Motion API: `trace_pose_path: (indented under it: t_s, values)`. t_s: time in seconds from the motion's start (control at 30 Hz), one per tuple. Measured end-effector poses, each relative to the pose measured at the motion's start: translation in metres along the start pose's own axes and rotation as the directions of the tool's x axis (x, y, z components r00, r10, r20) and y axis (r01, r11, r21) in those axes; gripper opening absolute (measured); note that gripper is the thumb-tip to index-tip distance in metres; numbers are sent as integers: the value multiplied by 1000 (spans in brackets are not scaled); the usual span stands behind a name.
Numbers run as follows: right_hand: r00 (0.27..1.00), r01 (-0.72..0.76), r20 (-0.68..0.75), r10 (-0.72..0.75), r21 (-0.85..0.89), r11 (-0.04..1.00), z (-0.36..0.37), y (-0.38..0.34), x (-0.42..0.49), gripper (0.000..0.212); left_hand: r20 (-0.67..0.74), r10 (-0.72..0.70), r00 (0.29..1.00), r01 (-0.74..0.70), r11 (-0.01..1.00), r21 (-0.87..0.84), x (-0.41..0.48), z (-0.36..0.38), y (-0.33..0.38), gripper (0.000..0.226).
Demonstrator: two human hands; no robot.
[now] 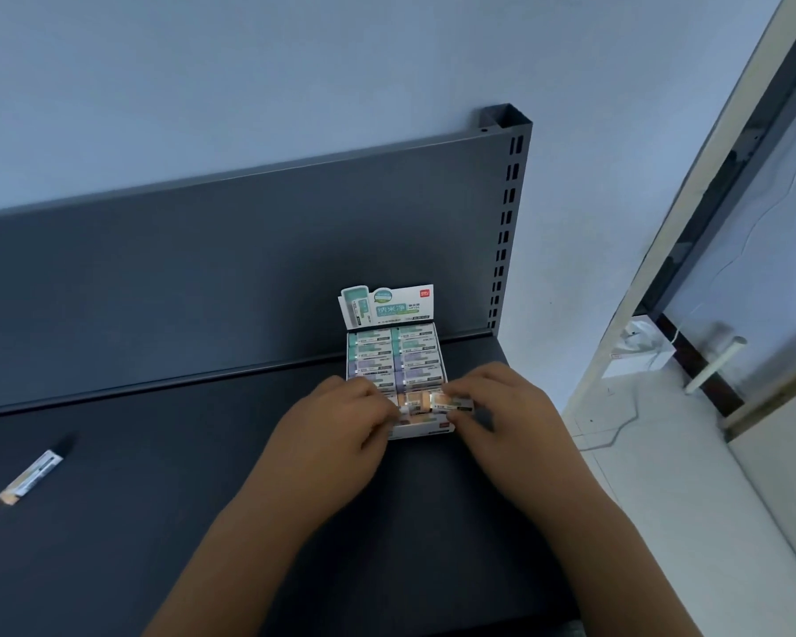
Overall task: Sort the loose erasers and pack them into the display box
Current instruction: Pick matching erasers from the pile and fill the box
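Note:
A white display box stands on the dark shelf, its printed lid flap upright at the back. Inside lie two columns of sleeved erasers: green ones at the back, purple in the middle, orange at the front. My right hand pinches an orange eraser over the box's front right corner. My left hand rests with curled fingers on the front left row, covering the erasers there. One loose orange eraser lies far left on the shelf.
The dark shelf has a tall back panel and a slotted upright post at its right end. Beyond the shelf's right edge is a pale tiled floor and a door frame.

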State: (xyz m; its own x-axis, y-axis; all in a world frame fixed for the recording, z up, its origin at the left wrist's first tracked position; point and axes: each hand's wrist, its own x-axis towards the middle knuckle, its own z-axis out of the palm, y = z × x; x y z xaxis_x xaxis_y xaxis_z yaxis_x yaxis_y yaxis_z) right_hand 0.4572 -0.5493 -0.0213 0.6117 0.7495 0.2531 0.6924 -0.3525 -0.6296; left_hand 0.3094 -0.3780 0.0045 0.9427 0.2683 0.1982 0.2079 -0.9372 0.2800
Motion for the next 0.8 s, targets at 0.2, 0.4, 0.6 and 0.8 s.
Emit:
trace_pose_path:
  t_s: [0.2, 0.4, 0.6, 0.8]
  values:
    - [1000, 12, 16, -12, 13, 1000, 4, -1, -1, 29, 13, -48, 999, 47, 997, 65, 0, 10, -3, 22]
    - [1000, 14, 6, -14, 36, 999, 3, 0, -2, 30, 28, -76, 997, 73, 991, 114, -5, 13, -1, 31]
    - [996, 45, -65, -54, -135, 990, 1, -9, 3, 25, 50, -207, 977, 207, 978, 18, -6, 4, -12, 62]
    - [998, 32, -58, -40, -133, 991, 18, -24, 3, 18, 18, -102, 995, 102, 995, 4, -13, 4, -14, 50]
